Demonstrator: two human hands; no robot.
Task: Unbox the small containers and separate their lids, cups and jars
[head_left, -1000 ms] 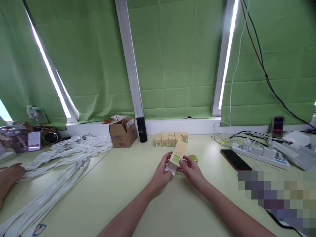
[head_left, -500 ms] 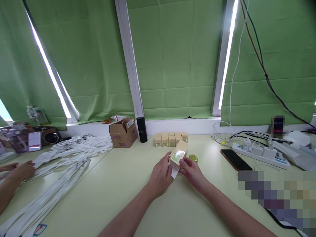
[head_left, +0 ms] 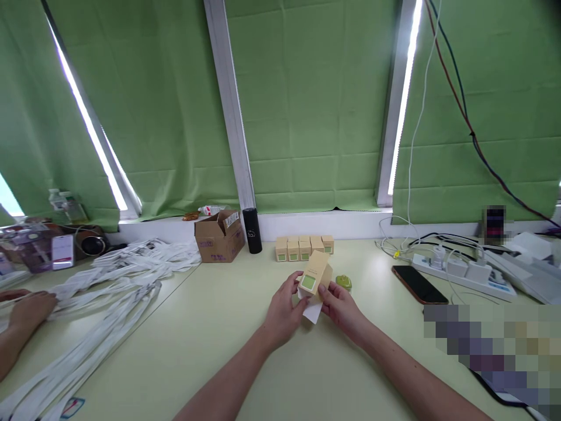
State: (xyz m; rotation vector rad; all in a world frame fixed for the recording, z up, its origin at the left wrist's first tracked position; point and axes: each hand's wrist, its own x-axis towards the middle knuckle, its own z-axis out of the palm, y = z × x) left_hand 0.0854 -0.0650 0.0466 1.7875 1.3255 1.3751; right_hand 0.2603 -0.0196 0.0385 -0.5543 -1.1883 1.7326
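Note:
Between my two hands is a small tan cardboard box point(head_left: 316, 270) with a green label, held tilted above the table. A white flap point(head_left: 312, 311) hangs from its near end. My left hand point(head_left: 284, 309) grips the box's left side, thumb near the flap. On the right side, my right hand point(head_left: 342, 304) pinches the box near its lower edge. Just beyond my right hand lies a small green item point(head_left: 343, 282), its kind unclear. Behind the held box stands a row of several similar small boxes point(head_left: 293, 250).
A black cylinder point(head_left: 252, 230) and an open brown carton point(head_left: 219, 237) stand at the back. White straps point(head_left: 131, 292) spread leftward, where another person's hands point(head_left: 33, 313) work. To the right are a phone point(head_left: 419, 284), a power strip point(head_left: 464, 275) and cables.
The box has turned in my hands, so its label and long face show more plainly and the white flap sticks out further. The other person's hand has shifted slightly left.

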